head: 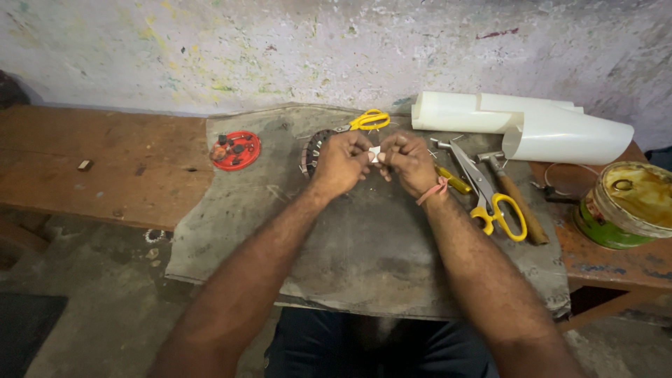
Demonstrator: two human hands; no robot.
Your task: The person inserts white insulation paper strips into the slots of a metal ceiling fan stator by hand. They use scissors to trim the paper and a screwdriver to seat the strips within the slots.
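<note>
Above the middle of the grey cloth [364,245], toward its far edge: both hands meet, knuckles up. Left hand [341,163] and right hand [408,162] each pinch one small white piece [375,155] between fingertips, fingers curled shut around it. Piece is too small to give a long axis; looks roughly square, held between the two hands, raised off the cloth.

Behind the left hand, partly hidden by it: a round ribbed metal part [311,148], dark, lying on the cloth. Only its left arc shows.

Scissors, count two, both yellow-handled. Smaller scissors [364,122] at the far edge, handles to the right. Larger scissors [488,191] right of the right hand, blades pointing far-left, handles near-right.

Hammer [514,197], one, wooden handle, just right of the larger scissors, head at the far end. A yellow-handled tool [453,179] lies between the right wrist and those scissors.

White rolled sheets [532,124], far right, overlapping; exact count unclear.

Red round lid [236,150] with small dark bits, left of the cloth's far corner, one. Green tin [626,204] with rusty lid, one, far right on the wooden bench [91,175].

Pink band on the right wrist.
</note>
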